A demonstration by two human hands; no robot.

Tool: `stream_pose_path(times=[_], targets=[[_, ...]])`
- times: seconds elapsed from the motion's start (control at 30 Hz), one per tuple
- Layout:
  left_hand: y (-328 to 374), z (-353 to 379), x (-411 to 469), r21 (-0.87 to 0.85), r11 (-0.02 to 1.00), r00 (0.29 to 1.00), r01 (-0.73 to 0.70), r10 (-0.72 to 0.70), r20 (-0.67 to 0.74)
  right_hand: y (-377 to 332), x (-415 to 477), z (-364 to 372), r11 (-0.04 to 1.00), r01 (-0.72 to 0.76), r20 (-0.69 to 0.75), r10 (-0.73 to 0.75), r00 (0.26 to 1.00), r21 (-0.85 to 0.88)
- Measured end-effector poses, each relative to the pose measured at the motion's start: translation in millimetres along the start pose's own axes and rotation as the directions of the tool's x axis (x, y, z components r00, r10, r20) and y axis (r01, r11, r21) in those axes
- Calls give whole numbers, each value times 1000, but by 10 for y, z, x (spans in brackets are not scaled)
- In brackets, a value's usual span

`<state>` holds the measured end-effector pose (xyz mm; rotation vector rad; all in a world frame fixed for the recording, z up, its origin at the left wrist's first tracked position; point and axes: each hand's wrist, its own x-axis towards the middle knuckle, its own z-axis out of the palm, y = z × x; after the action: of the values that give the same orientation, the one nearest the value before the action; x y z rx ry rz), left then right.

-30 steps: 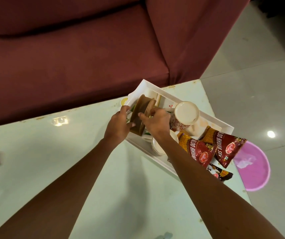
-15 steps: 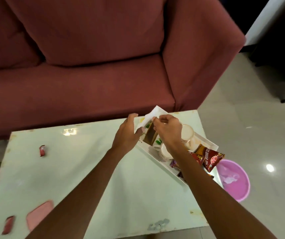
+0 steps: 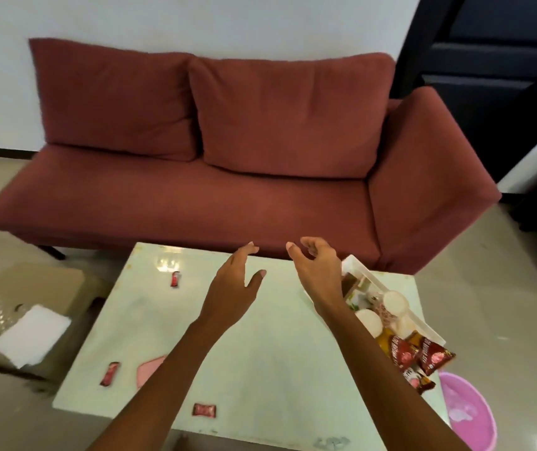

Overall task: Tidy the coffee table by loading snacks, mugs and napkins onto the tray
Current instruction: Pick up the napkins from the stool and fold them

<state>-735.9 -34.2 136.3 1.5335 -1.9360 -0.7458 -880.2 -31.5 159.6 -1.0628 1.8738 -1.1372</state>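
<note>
Head view: both hands are held up over the coffee table (image 3: 276, 353), and nothing is gripped in either.
Left hand (image 3: 233, 281): fingers are stretched out and the thumb is spread; it is empty and raised above the table's middle.
Right hand (image 3: 317, 271): fingers are loosely curled around nothing; it is held just beside the tray's far corner.
Tray (image 3: 421, 320): it is set along the table's right edge, white-rimmed and crowded.
Load: two mugs (image 3: 394, 302) are seen inside, a brown napkin stack (image 3: 348, 283) is tucked at the far end, and red snack packets (image 3: 423, 354) are spilled over the near end.
Step in hand: a gap between pickups is judged; loading looks well advanced.
Not yet loaded: three small red sweets (image 3: 110, 373) and a flat pink piece (image 3: 150, 369) are scattered on the left half, well apart from the tray.
Next move: a reach leftward is called for, and a fingertip pinch is needed on such flat wrappers.
Caution: little bare room is seen on the tray, so anything added must be tucked in carefully.
</note>
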Motion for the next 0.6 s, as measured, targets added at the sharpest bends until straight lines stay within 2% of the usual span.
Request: stream_pose_path(times=[0.2,0.33,0.43,0.5,0.6], targets=[[-839,-1114,-61,8,999,993,40,-39,-110,-555,-367,1206,991,123,124,-116,985,-46],[-1680,-1830,-243,-5,993,986,118,-118,-116,-784,-683,2249,987,136,208,-116,971,-85],[-2314,-2256,-419,-57,964,958,261,-266,-110,-867,-890,2927,985,125,300,-85,950,-117],[-2707,-2481,-542,-66,938,925,340,-346,-154,-882,-1008,3370,980,137,378,-73,923,-146],[-3252,-2640,-674,-134,878,851,460,-479,-215,-778,-1114,3993,964,166,483,-46,874,-208]])
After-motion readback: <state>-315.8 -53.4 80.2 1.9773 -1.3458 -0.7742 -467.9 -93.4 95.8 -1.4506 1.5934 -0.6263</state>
